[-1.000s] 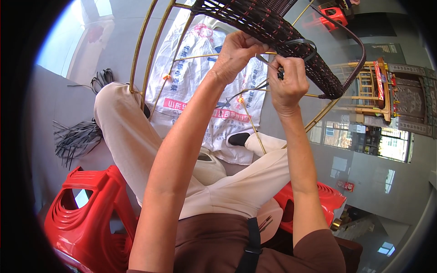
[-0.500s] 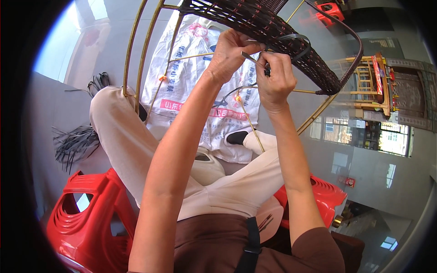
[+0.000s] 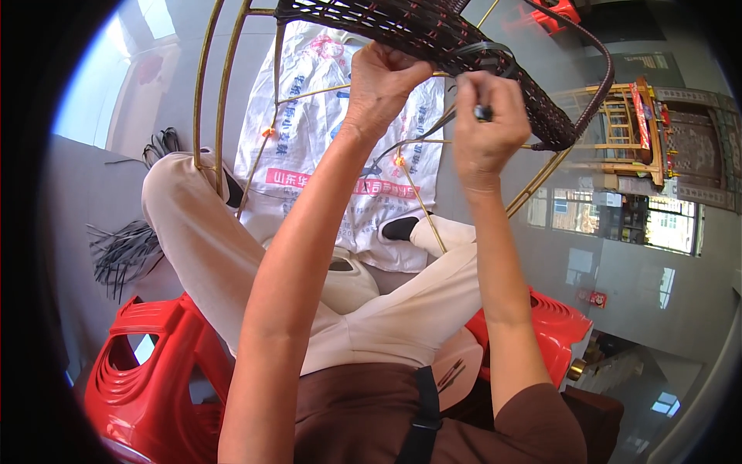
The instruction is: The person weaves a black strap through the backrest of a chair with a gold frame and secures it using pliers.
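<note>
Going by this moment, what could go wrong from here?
The right hand, its fingers blurred, grips a dark-ended object near the left hand; a slip might catch the left fingers. The looped dark strip over the woven panel could snag or twist. The gold-coloured frame stands by the left knee, so a leg movement might jog it.

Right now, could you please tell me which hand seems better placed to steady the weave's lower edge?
Probably the left hand. It is right at the lower edge of the weave, while the right hand is closed around a dark object, so it looks less free for steadying.
</note>
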The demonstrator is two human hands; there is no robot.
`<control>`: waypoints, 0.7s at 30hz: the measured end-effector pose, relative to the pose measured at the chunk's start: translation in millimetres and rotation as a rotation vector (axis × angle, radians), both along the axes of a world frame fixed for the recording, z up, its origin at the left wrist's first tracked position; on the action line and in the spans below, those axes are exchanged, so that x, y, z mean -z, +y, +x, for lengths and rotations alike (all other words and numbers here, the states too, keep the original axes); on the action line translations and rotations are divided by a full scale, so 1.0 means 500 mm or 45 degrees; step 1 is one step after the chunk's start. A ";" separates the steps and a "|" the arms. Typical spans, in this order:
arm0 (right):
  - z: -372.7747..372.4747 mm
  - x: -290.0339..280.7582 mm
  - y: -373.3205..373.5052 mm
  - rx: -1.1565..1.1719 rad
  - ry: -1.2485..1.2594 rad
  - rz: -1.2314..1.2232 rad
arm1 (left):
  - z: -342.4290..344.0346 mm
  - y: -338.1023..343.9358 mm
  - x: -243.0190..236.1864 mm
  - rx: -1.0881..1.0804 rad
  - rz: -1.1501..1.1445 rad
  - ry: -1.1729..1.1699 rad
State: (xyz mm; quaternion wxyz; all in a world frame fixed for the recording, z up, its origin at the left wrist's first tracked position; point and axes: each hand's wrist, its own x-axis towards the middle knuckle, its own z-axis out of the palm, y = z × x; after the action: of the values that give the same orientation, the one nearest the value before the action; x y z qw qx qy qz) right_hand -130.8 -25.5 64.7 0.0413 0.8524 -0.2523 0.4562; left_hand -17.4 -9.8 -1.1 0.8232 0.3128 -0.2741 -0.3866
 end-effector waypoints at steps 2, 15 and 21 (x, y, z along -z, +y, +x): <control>-0.009 -0.017 -0.007 0.009 -0.248 0.467 | 0.006 -0.002 0.002 0.025 0.024 -0.064; -0.012 -0.063 -0.001 -0.183 -0.821 1.094 | 0.006 0.003 -0.007 -0.023 0.001 -0.169; -0.075 -0.032 0.110 -0.107 -0.584 1.322 | 0.017 0.003 0.002 0.043 0.026 -0.207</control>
State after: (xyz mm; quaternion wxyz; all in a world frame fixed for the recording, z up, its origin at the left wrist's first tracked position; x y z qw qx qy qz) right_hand -168.5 29.5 80.5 -0.4570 0.6493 -0.4119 0.4472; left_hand -9.0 -8.1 -2.0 0.7883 0.3468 -0.3413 -0.3766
